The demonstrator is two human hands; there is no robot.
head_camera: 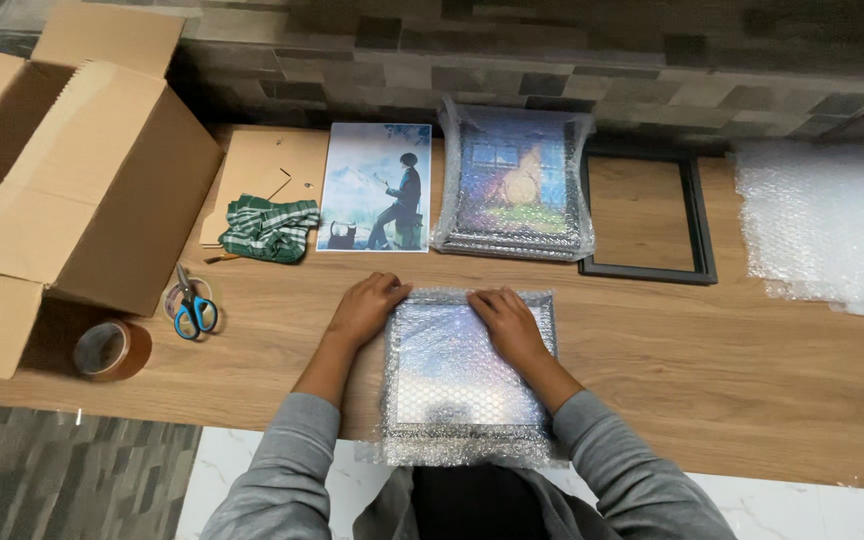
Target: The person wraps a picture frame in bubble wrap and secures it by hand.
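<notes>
A picture frame wrapped in bubble wrap lies flat at the near edge of the wooden table, right in front of me. My left hand rests with its fingers on the package's far left corner. My right hand presses flat on the far edge of the same package, a little right of the middle. Both of my grey sleeves reach in from below.
An open cardboard box stands at the left, with brown tape, a clear tape roll and blue scissors beside it. Behind lie a green checked cloth, an art print, another bubble-wrapped picture, an empty black frame and loose bubble wrap.
</notes>
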